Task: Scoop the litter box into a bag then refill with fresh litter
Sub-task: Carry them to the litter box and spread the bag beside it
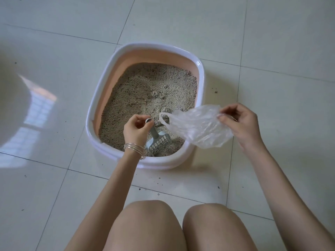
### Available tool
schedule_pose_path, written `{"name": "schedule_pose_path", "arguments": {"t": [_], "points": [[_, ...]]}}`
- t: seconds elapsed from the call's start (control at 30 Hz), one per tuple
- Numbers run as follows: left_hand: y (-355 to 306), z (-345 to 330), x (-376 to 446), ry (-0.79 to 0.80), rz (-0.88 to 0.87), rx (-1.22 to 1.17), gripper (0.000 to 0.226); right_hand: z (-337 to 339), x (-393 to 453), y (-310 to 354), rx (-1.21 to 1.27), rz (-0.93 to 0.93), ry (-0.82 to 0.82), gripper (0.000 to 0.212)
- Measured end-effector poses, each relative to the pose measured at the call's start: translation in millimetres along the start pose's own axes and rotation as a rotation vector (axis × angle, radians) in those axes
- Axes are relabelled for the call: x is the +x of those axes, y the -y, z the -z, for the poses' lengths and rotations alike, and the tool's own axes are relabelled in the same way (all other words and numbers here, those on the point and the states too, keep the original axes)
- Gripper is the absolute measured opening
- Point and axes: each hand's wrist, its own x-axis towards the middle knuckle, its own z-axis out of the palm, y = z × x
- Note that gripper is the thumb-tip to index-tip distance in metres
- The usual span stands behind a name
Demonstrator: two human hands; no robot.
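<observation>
A litter box (156, 45) with a white rim and pink inner wall sits on the tiled floor, filled with grey-beige litter (154, 91). A grey slotted scoop (159, 143) lies with its head in the litter at the near edge. My left hand (136, 130), with thin bangles on the wrist, grips the top of the scoop's handle. My right hand (239, 120) pinches one edge of a crumpled clear plastic bag (197, 128). The bag hangs over the box's near right corner, with a handle loop pointing toward my left hand.
Stray litter grains (215, 91) dot the glossy pale tiles around the box. My bare knees (181, 229) fill the bottom middle of the view. A pale blurred shape (10, 105) and a window reflection lie at the left edge.
</observation>
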Motion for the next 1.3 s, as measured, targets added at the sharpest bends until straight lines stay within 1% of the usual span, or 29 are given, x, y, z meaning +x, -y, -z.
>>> {"name": "schedule_pose_path", "arguments": {"t": [0.2, 0.33, 0.4, 0.47, 0.5, 0.57, 0.6, 0.67, 0.7, 0.77, 0.83, 0.9, 0.93, 1.0, 1.07, 1.13, 1.3], "points": [[-3.0, -3.0, -1.1, 0.029, -0.025, 0.048, 0.018, -0.7, -17.2, 3.5, 0.012, 0.051, -0.009, 0.029], [0.9, -1.1, 0.3, 0.116, -0.039, 0.094, 0.045, 9.7, -37.0, 0.5, 0.0, 0.093, -0.01, 0.03], [3.8, -0.5, 0.3, 0.099, -0.078, 0.19, 0.053, 16.4, -48.9, -2.3, 0.007, 0.1, -0.021, 0.03], [4.0, -0.8, -7.3, 0.049, -0.123, 0.305, 0.055, 22.6, -61.6, -6.5, 0.022, 0.107, -0.035, 0.029], [4.1, -1.1, -13.9, 0.014, -0.175, 0.369, 0.053, 25.6, -68.3, -9.3, 0.026, 0.106, -0.032, 0.029], [7.3, -2.9, -26.5, -0.031, -0.382, 0.52, 0.04, 31.0, -81.6, -15.8, 0.03, 0.094, -0.011, 0.028], [8.2, -4.5, -33.3, -0.018, -0.486, 0.571, 0.033, 33.3, -88.7, -19.4, 0.034, 0.086, 0.007, 0.026], [7.6, -11.2, -47.4, 0.072, -0.629, 0.567, 0.024, 38.2, -102.4, -26.7, 0.041, 0.068, 0.048, 0.018], [5.2, -15.7, -57.4, 0.144, -0.661, 0.531, 0.022, 40.8, -109.2, -30.0, 0.046, 0.06, 0.064, 0.016], [2.0, -28.5, -78.8, 0.313, -0.656, 0.45, 0.019, 46.1, -121.3, -36.3, 0.061, 0.055, 0.099, 0.023], [5.6, -43.4, -95.1, 0.503, -0.603, 0.373, 0.023, 51.4, -131.6, -43.3, 0.095, 0.041, 0.125, 0.026], [10.4, -59.1, -106.1, 0.658, -0.557, 0.345, 0.026, 56.8, -138.8, -49.2, 0.121, 0.016, 0.133, 0.016], [13.2, -66.5, -109.6, 0.709, -0.553, 0.356, 0.023, 59.9, -140.2, -52.6, 0.114, 0.004, 0.139, 0.012], [20.3, -78.4, -115.9, 0.796, -0.572, 0.395, 0.019, 66.0, -141.8, -60.7, 0.095, -0.012, 0.136, 0.009], [30.7, -85.9, -120.0, 0.875, -0.562, 0.398, 0.02, 69.4, -140.7, -68.2, 0.082, -0.013, 0.106, 0.009], [41.6, -89.8, -122.5, 0.933, -0.49, 0.356, 0.022, 68.7, -139.2, -76.5, 0.082, -0.02, 0.078, 0.008], [65.2, -92.4, -122.0, 0.964, -0.293, 0.227, 0.029, 59.1, -135.2, -96.0, 0.078, -0.014, 0.075, 0.008]]}}
